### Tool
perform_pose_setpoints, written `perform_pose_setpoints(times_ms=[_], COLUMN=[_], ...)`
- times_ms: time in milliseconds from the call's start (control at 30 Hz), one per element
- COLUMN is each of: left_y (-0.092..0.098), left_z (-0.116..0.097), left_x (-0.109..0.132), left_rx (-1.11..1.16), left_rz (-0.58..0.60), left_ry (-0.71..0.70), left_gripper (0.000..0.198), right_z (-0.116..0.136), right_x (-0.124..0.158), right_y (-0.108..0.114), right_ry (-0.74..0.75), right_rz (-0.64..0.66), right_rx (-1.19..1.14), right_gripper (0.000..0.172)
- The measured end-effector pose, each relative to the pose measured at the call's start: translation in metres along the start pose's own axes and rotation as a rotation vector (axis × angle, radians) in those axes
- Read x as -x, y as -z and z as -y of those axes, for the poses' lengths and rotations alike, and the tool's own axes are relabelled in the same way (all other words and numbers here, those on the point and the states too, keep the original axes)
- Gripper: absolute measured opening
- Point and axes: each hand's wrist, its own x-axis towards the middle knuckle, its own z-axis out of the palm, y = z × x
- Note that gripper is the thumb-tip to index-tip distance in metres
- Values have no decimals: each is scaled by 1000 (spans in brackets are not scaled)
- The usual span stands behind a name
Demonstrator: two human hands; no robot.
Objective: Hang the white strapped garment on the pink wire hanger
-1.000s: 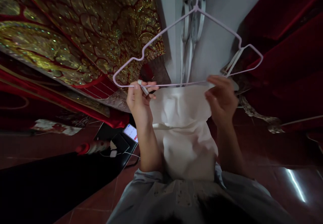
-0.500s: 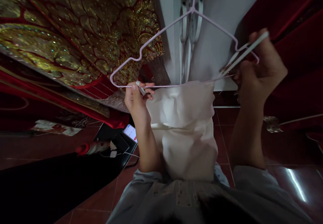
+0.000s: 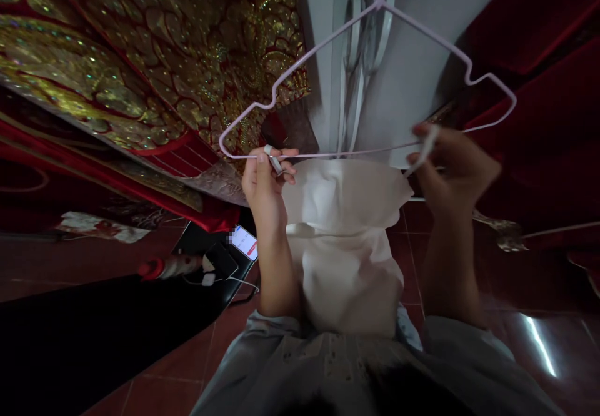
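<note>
A pale pink wire hanger (image 3: pixel 328 44) hangs in front of me, its hook up at a grey pillar (image 3: pixel 407 60). Below its bottom bar hangs a white garment (image 3: pixel 344 241). My left hand (image 3: pixel 266 178) pinches the garment's left strap against the hanger's bottom bar near the left end. My right hand (image 3: pixel 452 166) is closed on the right white strap, held just under the bar near the hanger's right shoulder.
A red and gold sequinned fabric (image 3: pixel 154 47) hangs at the upper left. Dark red cloth (image 3: pixel 548 91) fills the right. On the floor to the left lie a lit phone (image 3: pixel 244 241), a power strip (image 3: pixel 178 267) and a black mat. The floor is red tile.
My right hand went from the garment's top edge up to the hanger's right shoulder with the strap, then came down to the bar. The hanger shifted slightly right.
</note>
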Motion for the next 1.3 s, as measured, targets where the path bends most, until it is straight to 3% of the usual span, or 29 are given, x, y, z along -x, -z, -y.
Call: perform_pose_setpoints(times_ms=[67, 100, 200, 300, 400, 467, 600, 700, 767, 833, 967, 1000, 1067, 1167, 1233, 1300], left_y=[3, 7, 28, 52, 62, 56, 27, 11, 8, 9, 15, 15, 15, 12, 11, 10], left_z=[2, 3, 11, 16, 8, -5, -41, -54, -52, -40, -3, 5, 17, 22, 20, 16], left_x=[0, 0, -8, -22, -38, -48, -66, -79, -85, -85, -64, -56, -42, -27, -24, -25], left_rx=[30, 40, -21, -167, -242, -254, -341, -439, -440, -346, -4, 30, 31, -26, -36, -25], left_rz=[5, -7, -137, -272, -206, -89, 182, 314, 353, 297, -48, -77, -80, -49, -39, -32], left_ry=[-14, -34, -170, -447, -649, -617, -393, -436, -510, -529, -368, -290, -180, -131, -141, -168], left_gripper=[36, 36, 31, 25, 22, 17, 17, 17, 21, 18, 8, 7, 24, 41, 43, 43], right_z=[20, 25, 25, 15, 8, 5, 4, 4, 4, 4, 7, 9, 13, 12, 3, -13], right_x=[4, 6, 10, 13, 14, 14, 14, 15, 16, 17, 19, 20, 22, 25, 23, 14], right_y=[-8, -11, -13, -15, -19, -22, -26, -24, -23, -21, -21, -22, -24, -25, -20, -9], right_ry=[-89, -116, -168, -190, -206, -232, -270, -254, -250, -259, -262, -257, -248, -216, -179, -141], right_rz=[225, 256, 192, 165, 168, 174, 167, 148, 148, 153, 171, 176, 177, 154, 30, -249], right_rx=[-17, -31, -62, -100, -143, -160, -171, -189, -201, -195, -168, -165, -163, -172, -162, -134], right_gripper=[40, 42, 39, 34, 38, 42, 46, 46, 47, 48, 48, 47, 45, 44, 41, 31])
